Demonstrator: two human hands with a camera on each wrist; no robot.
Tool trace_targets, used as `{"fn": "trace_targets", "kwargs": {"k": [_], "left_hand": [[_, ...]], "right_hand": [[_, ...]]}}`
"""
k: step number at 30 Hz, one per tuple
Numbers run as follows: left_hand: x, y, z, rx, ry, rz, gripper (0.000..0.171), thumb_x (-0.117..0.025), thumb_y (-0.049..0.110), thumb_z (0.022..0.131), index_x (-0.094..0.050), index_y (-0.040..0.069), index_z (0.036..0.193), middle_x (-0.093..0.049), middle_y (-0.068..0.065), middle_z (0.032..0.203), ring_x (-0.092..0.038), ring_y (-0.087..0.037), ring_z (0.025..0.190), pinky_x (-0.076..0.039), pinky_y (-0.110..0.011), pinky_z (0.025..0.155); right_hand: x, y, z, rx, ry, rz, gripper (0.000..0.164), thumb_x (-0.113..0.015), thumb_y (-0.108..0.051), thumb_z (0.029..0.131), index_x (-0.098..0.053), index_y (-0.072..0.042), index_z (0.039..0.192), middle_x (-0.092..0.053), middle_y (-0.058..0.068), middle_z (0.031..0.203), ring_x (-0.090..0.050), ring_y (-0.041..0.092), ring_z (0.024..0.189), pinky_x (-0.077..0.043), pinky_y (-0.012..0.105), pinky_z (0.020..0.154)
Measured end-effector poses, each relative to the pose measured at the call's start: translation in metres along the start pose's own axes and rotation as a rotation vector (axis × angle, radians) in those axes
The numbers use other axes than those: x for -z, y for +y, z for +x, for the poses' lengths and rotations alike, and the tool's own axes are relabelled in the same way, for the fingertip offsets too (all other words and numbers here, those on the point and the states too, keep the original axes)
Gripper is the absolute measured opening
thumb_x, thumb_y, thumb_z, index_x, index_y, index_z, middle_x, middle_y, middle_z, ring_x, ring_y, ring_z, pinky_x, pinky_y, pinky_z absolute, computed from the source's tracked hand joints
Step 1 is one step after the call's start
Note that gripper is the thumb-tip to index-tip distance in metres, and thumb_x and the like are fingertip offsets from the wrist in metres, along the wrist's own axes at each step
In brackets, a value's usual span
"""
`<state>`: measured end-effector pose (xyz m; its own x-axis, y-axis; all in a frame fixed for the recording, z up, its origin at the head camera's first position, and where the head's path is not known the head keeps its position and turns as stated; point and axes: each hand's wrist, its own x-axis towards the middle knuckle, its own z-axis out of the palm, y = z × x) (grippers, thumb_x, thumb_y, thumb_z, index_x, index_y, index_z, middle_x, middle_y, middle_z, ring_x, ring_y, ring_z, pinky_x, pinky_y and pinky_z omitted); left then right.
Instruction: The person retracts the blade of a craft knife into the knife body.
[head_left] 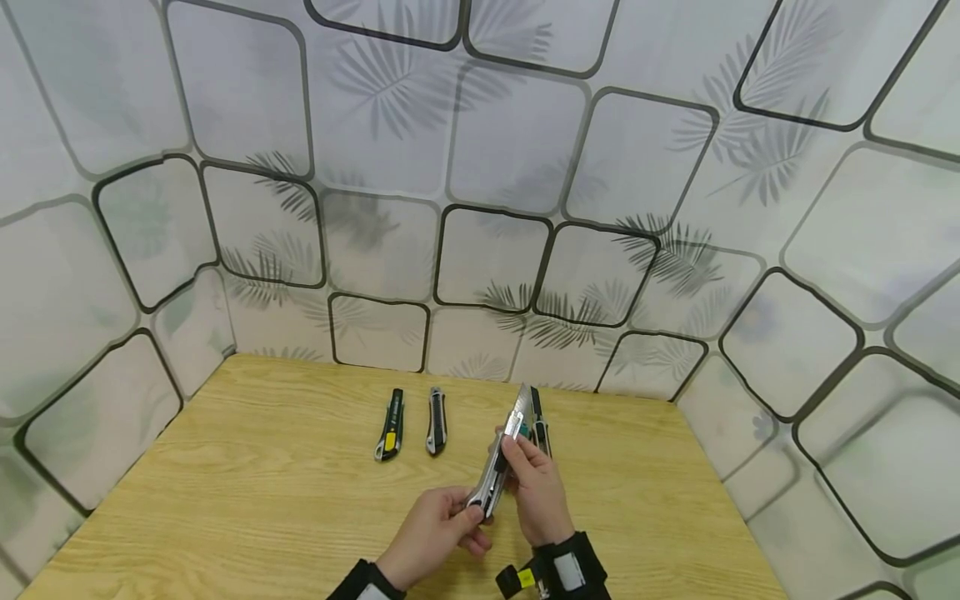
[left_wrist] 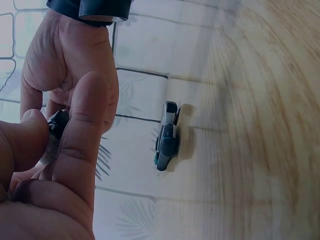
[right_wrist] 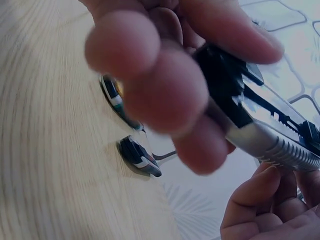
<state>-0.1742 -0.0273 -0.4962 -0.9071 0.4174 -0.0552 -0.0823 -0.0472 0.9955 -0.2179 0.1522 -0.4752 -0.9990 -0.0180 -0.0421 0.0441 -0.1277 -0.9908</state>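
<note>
Together, two hands (head_left: 431, 527) hold one cutter (head_left: 492, 473), two others (head_left: 437, 423) lying leftward.

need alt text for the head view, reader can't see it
A person's left hand and right hand hold a silver utility knife, blade out, above a wooden table. To the left lie a black-and-yellow knife and a grey-and-black knife; at least one more lies just beyond the right hand.

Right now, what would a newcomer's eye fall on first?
Probably the silver utility knife, held above the table by the left hand and right hand. To its left, a black-and-yellow knife and a grey-and-black knife lie side by side. Behind stands a leaf-patterned wall.
</note>
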Motion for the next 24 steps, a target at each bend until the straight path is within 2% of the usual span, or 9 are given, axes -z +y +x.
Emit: {"fn": "trace_targets", "kwargs": {"k": [6, 12, 19, 24], "left_hand": [[0.000, -0.001, 0.001, -0.013, 0.000, -0.060, 0.028, -0.059, 0.007, 0.109, -0.066, -0.012, 0.128, -0.077, -0.027, 0.109, -0.079, -0.016, 0.083, -0.067, -0.031, 0.074], [0.001, -0.002, 0.001, -0.022, -0.003, -0.114, 0.030, -0.057, 0.008, 0.110, -0.064, -0.014, 0.130, -0.077, -0.024, 0.112, -0.079, -0.015, 0.087, -0.067, -0.031, 0.079], [0.001, -0.003, 0.002, -0.028, 0.061, -0.178, 0.033, -0.053, 0.005, 0.111, -0.059, -0.018, 0.135, -0.077, -0.028, 0.117, -0.080, -0.014, 0.088, -0.067, -0.032, 0.083], [0.002, -0.004, 0.002, -0.011, 0.092, -0.193, 0.032, -0.053, 0.005, 0.111, -0.060, -0.018, 0.133, -0.077, -0.029, 0.118, -0.080, -0.013, 0.087, -0.067, -0.032, 0.082]], "right_hand": [[-0.004, 0.000, -0.002, -0.004, -0.011, 0.022, 0.055, -0.066, -0.037, 0.107, -0.060, -0.003, 0.149, -0.075, 0.000, 0.118, -0.066, 0.014, 0.106, -0.053, 0.030, 0.089], [-0.008, 0.001, -0.003, -0.019, -0.042, 0.027, 0.059, -0.068, -0.034, 0.107, -0.053, -0.004, 0.155, -0.077, -0.003, 0.114, -0.068, 0.010, 0.107, -0.053, 0.028, 0.090], [-0.017, 0.011, -0.006, -0.033, -0.106, -0.018, 0.056, -0.068, -0.034, 0.106, -0.058, -0.003, 0.151, -0.077, 0.006, 0.120, -0.064, 0.012, 0.106, -0.053, 0.029, 0.090], [-0.020, 0.015, -0.006, -0.028, -0.103, -0.031, 0.053, -0.069, -0.032, 0.106, -0.060, -0.004, 0.150, -0.077, 0.012, 0.123, -0.065, 0.012, 0.108, -0.053, 0.028, 0.090]]}}
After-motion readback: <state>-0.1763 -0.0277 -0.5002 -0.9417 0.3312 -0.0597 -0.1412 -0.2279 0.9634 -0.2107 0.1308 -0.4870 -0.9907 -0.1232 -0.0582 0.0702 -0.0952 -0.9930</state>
